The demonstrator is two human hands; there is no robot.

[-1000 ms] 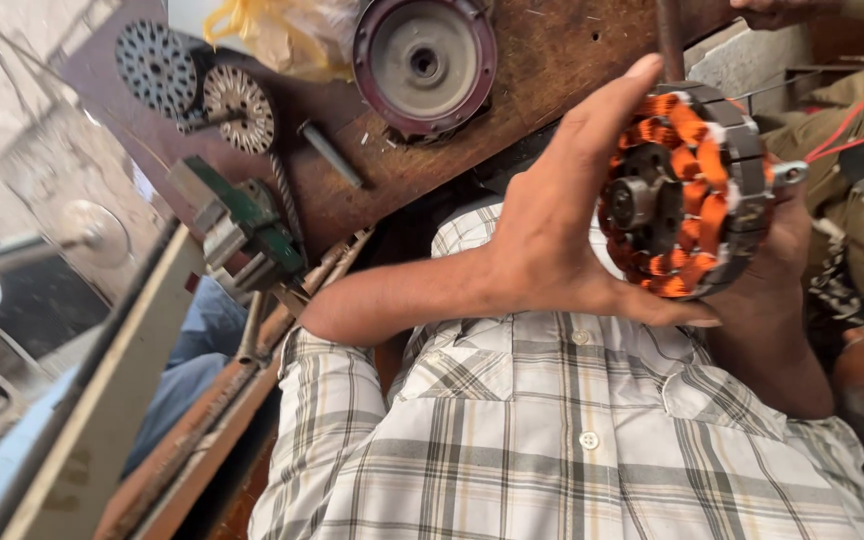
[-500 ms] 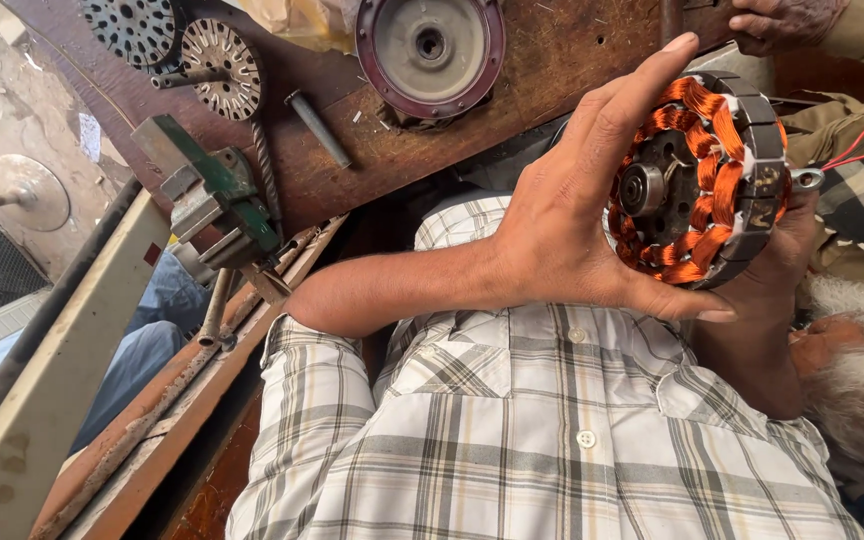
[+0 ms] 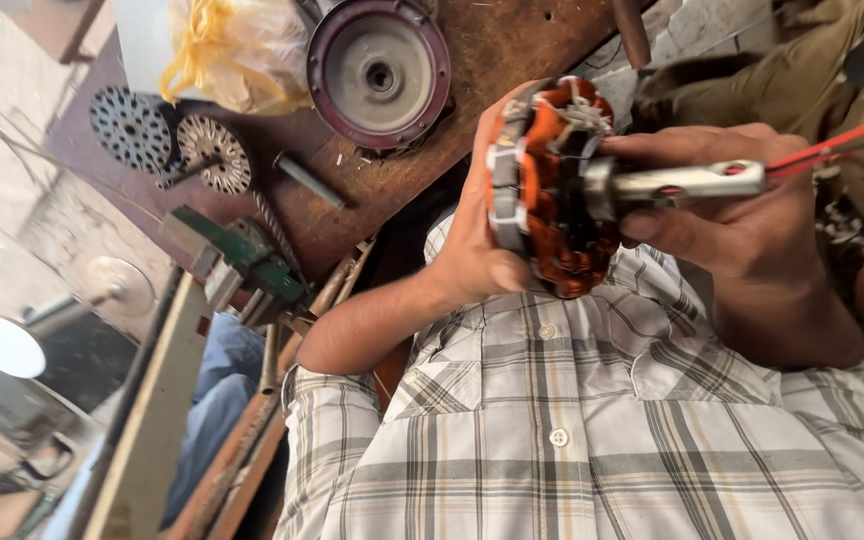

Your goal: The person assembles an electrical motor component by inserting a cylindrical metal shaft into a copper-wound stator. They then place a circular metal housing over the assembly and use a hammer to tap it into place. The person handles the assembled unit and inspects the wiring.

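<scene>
My left hand (image 3: 474, 252) grips a motor stator (image 3: 550, 190) with orange copper windings and a grey laminated core, held edge-on in front of my plaid shirt (image 3: 572, 440). My right hand (image 3: 742, 225) is closed around the metal shaft (image 3: 692, 180) that sticks out of the stator to the right. Red wires (image 3: 847, 135) trail from the shaft end toward the upper right.
A worn wooden bench (image 3: 512, 40) carries a round maroon motor cover (image 3: 379, 72), two perforated metal discs (image 3: 130, 128) (image 3: 214, 152), a short metal rod (image 3: 307, 180) and a plastic bag (image 3: 217, 50). A green vise (image 3: 242, 265) sits at its edge. An olive sleeve (image 3: 752, 70) shows top right.
The stator has turned from face-on to edge-on. My right hand has come from behind it to grip the shaft. The view has shifted toward the bench.
</scene>
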